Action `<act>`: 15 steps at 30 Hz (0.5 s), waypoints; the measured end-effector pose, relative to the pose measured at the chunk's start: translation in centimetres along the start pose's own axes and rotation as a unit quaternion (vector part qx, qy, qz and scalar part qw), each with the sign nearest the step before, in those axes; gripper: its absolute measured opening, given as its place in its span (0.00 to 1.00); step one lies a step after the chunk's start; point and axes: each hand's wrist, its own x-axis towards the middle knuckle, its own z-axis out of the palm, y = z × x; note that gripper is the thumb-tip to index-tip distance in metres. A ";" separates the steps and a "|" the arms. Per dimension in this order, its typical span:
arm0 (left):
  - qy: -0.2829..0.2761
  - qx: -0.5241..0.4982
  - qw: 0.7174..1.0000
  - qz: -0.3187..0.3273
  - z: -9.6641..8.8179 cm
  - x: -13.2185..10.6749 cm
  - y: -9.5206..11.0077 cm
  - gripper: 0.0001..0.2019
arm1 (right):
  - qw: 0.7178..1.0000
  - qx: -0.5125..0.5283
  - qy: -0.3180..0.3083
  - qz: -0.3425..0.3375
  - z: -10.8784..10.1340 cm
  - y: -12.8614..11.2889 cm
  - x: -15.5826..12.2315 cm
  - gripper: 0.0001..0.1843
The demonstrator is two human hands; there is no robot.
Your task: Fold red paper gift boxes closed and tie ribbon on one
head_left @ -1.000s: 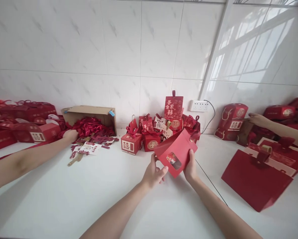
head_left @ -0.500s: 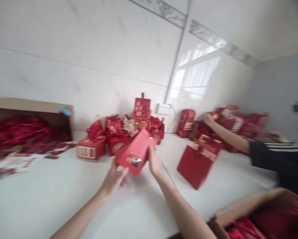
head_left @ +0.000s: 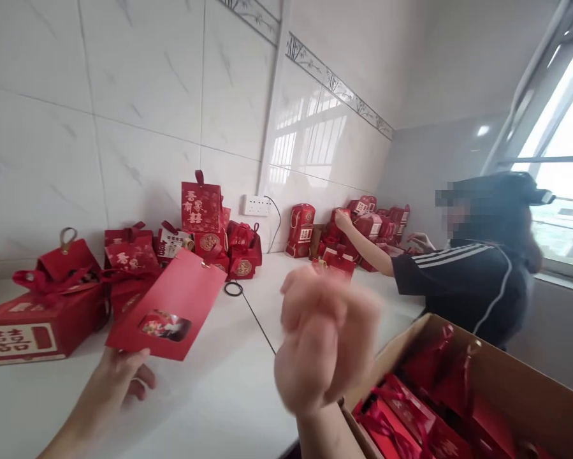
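Note:
My left hand pinches the lower left edge of a red paper gift bag, thumb in front and fingers curled behind. Tilted to the right, the bag shows a dark picture patch near its bottom edge and hides part of the gift boxes behind it. Close to the camera and smeared by motion is my right hand. Its fingers look curled into a loose fist, with nothing visible in them, and it is apart from the bag.
Red gift boxes and small bags stand along the tiled wall. A cardboard carton at lower right holds red bags with ribbons. A black cable crosses the white table. A co-worker reaches toward more red boxes.
The view has swung right, bringing in the window and more of the carton. My right hand has let go of the gift bag and come nearer the camera; my left still holds it.

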 end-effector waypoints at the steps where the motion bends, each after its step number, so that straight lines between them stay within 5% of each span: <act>1: 0.001 -0.009 1.000 -0.003 0.1 0.0 0.0 0.20 | 0.999 0.034 0.017 -0.010 0.6 0.7 -0.9 0.14; 2: 0.002 -0.019 1.000 -0.005 0.2 -0.1 0.1 0.21 | 0.999 0.049 -0.009 0.019 1.4 1.8 -1.9 0.12; 5: 0.010 -0.038 0.999 -0.006 0.5 -0.4 0.6 0.24 | 0.959 0.059 -0.073 0.267 4.7 5.9 -5.0 0.07; 8: -0.002 -0.052 0.999 -0.004 0.7 -0.9 1.0 0.24 | 0.880 0.136 -0.044 0.453 7.8 8.6 -7.0 0.20; 11: -0.051 -0.063 0.997 -0.007 0.7 -1.4 1.0 0.22 | 0.847 0.172 -0.054 0.501 9.3 9.0 -7.0 0.19; 15: -0.120 -0.086 0.988 -0.034 0.9 -2.1 0.8 0.18 | 0.876 0.167 -0.098 0.443 9.9 7.9 -5.3 0.12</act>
